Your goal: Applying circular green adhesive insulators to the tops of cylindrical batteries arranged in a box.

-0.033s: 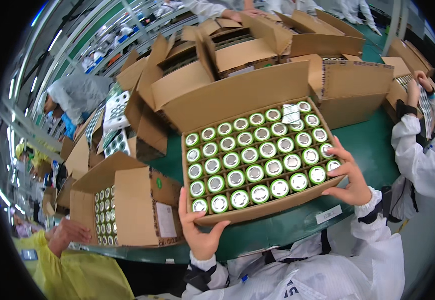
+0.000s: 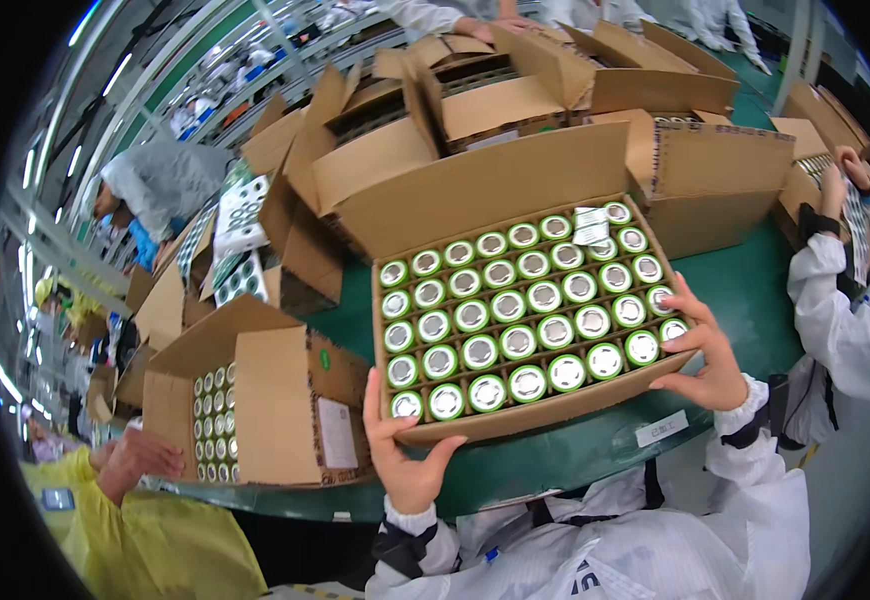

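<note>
Head view, and it's a two-handed hold: the open carton (image 2: 555, 401) sits at the middle of the picture, over the green table (image 2: 740, 285), tilted so that its rows face up toward the camera. Left hand (image 2: 410, 470) clasps the near left corner, fingers laid up along the side wall, one bent across the corner, thumb spread wide from them against the front. Over at the near right corner, the right hand (image 2: 710, 365) has its fingers parted and curled over the rim onto the end cells, thumb well apart, pressing the front wall. Inside, green-wrapped cells (image 2: 518, 341) stand upright in a cardboard grid, silvery tops showing, with a white slip (image 2: 590, 226) lying over some near the far right corner. Behind them rises the tall back flap (image 2: 485, 190). Off to the left, a smaller box (image 2: 273, 400) opens sideways on more cells, a co-worker's hand (image 2: 145, 460) beside its mouth; contact there, cannot tell. Across the far side, open boxes (image 2: 503, 108) crowd together, and a white label (image 2: 661, 429) lies near the table's edge.
</note>
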{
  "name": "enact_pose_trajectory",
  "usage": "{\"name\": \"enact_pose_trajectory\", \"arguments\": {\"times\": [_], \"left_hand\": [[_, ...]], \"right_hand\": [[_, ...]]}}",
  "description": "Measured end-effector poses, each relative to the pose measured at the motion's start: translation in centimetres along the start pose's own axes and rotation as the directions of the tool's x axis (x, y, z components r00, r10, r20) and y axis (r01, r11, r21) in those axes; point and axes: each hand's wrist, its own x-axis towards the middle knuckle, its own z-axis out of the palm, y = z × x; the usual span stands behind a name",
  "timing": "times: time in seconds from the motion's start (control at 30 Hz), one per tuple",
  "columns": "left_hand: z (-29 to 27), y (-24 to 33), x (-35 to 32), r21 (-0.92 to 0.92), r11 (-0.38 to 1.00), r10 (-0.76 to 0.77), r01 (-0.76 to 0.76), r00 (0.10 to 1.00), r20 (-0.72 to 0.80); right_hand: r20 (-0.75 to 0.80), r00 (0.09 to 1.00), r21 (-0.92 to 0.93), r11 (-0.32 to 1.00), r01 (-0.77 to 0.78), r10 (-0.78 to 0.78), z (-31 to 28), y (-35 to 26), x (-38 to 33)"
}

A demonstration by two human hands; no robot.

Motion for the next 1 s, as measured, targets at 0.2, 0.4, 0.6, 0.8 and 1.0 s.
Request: {"name": "enact_pose_trajectory", "arguments": {"times": [0.2, 0.4, 0.6, 0.8, 1.0], "left_hand": [[-0.1, -2.0, 0.0, -0.054, 0.996, 0.078, -0.074, 0.995, 0.067], [-0.2, -1.4, 0.0, -0.152, 0.986, 0.077, -0.068, 0.996, 0.053], [0.7, -0.8, 0.0, -0.178, 0.981, 0.079, -0.075, 0.997, 0.013], [0.3, -0.4, -0.9, -0.092, 0.99, 0.107, -0.107, 0.994, -0.011], [-2.1, 1.0, -5.0, 0.034, 0.996, 0.082, -0.082, 0.997, 0.015]], "right_hand": [[-0.193, 0.926, 0.558, 0.813, -0.169, 0.325, -1.1, 1.4, 1.9], [-0.059, 0.904, 0.816, 0.541, -0.201, 0.424, 2.1, 1.9, 5.9], [-0.058, 0.918, 0.881, 0.453, -0.138, 0.393, 2.4, 1.5, 5.7], [-0.064, 0.918, 0.883, 0.451, -0.131, 0.392, 2.3, 0.5, 4.6], [0.022, 0.908, 0.896, 0.395, -0.204, 0.419, 3.2, -1.3, 3.1]]}}
